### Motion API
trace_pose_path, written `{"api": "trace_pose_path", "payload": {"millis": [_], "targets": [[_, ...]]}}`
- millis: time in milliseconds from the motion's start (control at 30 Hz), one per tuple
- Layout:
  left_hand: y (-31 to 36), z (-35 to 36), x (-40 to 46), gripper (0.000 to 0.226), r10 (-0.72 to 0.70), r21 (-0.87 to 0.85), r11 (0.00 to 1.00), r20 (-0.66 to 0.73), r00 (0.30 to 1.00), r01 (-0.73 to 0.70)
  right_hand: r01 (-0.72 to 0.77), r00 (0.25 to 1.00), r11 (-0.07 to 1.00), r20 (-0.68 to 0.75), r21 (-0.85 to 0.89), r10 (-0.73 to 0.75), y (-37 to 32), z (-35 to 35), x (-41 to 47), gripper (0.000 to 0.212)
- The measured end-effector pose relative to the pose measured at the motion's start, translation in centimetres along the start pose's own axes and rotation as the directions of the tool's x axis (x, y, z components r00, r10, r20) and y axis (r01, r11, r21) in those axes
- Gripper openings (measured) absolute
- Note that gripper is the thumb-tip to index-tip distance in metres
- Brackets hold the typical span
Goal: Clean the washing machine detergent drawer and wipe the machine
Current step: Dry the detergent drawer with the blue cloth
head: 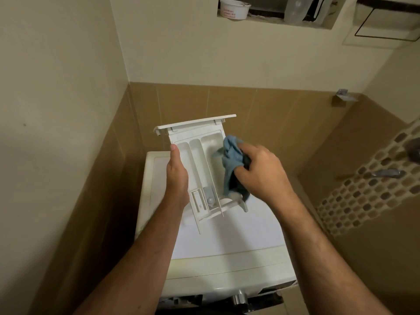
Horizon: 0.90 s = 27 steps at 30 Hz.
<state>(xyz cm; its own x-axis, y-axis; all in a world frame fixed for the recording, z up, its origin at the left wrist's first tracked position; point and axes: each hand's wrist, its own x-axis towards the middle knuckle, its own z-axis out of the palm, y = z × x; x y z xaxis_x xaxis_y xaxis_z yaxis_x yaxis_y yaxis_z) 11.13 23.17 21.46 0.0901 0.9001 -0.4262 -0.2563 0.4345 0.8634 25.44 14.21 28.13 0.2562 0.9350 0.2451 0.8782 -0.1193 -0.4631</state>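
The drawer (195,160) is out of the machine (218,246) and held above its white top, tilted, with the front panel away from the person and the open back end low, near the middle of the top. It has three long compartments side by side, and small fittings sit at the near end of the two left ones.

The left hand (177,178) grips the drawer along its left wall; the thumb lies straight along the upper edge of that wall and the other fingers are hidden underneath.

The right hand (259,171) has its fingers curled round a bunched blue cloth (231,160), which it presses into the right-hand, widest compartment. The cloth covers most of that compartment's right wall and hangs down toward the drawer's near end; a darker part of it shows under the palm.

The machine stands in a corner, its left side and back close to walls with brown tiles below and pale paint above. A knob (238,298) shows on its front at the lower edge of the view.

High on the back wall a niche (272,21) holds a white bowl (235,9) and a clear jug (297,10). A tap (386,173) is on the right wall.
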Motion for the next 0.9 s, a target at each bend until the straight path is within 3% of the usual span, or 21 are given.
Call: {"api": "trace_pose_path", "payload": {"millis": [167, 233, 400, 733, 900], "targets": [[0.3, 0.8, -1.0, 0.073, 0.02, 0.018, 1.0, -0.003, 1.0, -0.02, 0.024, 0.986, 0.999, -0.168, 0.021, -0.02, -1.6, 2.2, 1.9, 0.066], [0.4, 0.9, -1.2, 0.07, 0.043, 0.03, 0.999, 0.002, 0.999, -0.043, 0.033, 0.977, 0.999, -0.21, 0.014, -0.029, -1.4, 3.7, 2.0, 0.052], [0.3, 0.9, -1.2, 0.068, 0.067, 0.074, 0.995, -0.001, 0.998, -0.067, 0.082, 0.926, 0.95, -0.329, -0.303, -0.185, 0.3, 6.0, 2.6, 0.02], [1.2, 1.2, -1.3, 0.062, 0.223, 0.136, 0.965, 0.037, 0.974, -0.226, 0.034, 0.993, 0.912, -0.088, -0.409, -0.076, -1.8, 6.3, 3.2, 0.02], [1.1, 0.8, -1.3, 0.061, 0.21, 0.109, 0.972, 0.01, 0.978, -0.21, 0.058, 0.998, 0.922, 0.027, -0.383, -0.052, -2.3, 5.7, 3.3, 0.027]]}}
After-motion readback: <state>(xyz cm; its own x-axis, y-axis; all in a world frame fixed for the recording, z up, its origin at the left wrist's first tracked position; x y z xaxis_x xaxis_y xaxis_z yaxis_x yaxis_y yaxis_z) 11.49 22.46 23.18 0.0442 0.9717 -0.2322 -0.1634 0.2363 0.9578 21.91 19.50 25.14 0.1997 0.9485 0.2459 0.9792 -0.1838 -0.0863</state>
